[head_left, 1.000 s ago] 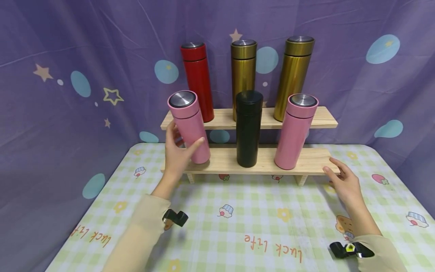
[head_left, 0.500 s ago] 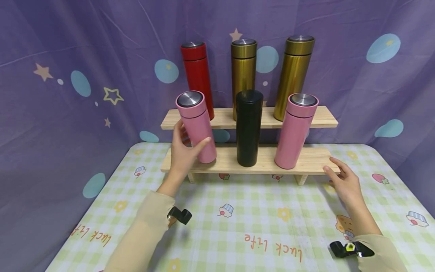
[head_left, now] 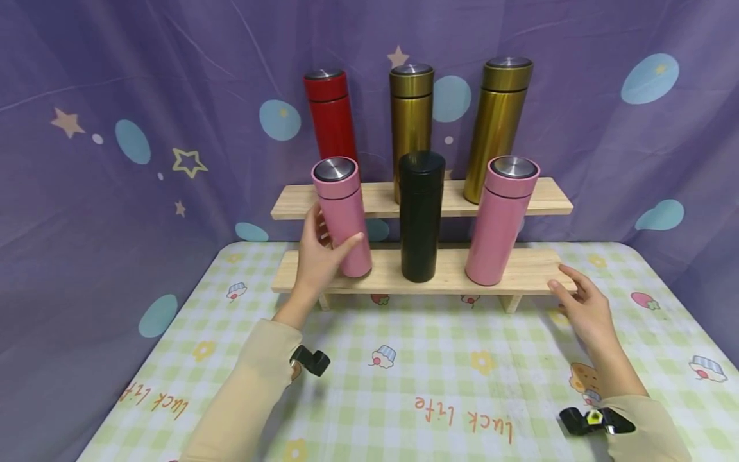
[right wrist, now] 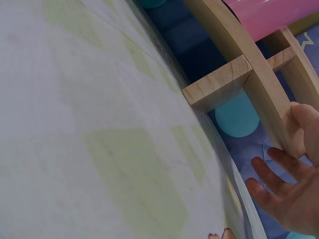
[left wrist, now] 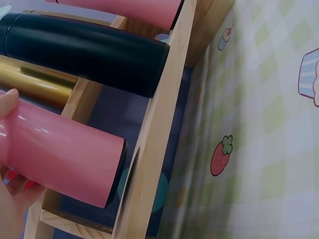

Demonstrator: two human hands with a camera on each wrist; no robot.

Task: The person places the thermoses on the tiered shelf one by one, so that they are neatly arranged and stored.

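My left hand (head_left: 316,264) grips a pink thermos bottle (head_left: 345,218) around its lower half, thumb in front and fingers behind. The bottle stands nearly upright at the left of the lower shelf board, its dark base (left wrist: 117,174) close over the wood in the left wrist view. At the other end of the two-tier wooden shelf (head_left: 537,273), my right hand (head_left: 587,313) pinches the lower board's right end between thumb and forefinger. A black thermos (head_left: 421,224) and a second pink thermos (head_left: 501,224) stand along the same board.
On the upper board (head_left: 553,197) stand a red thermos (head_left: 331,122) and two gold ones, the middle gold thermos (head_left: 412,122) and the right gold thermos (head_left: 500,122). The shelf rests on a green checked tablecloth (head_left: 358,398). Behind hangs a purple curtain (head_left: 219,77).
My left hand has moved the pink thermos to the right along the lower board, nearer the black one, and it leans less. The right hand has stayed on the board's end.
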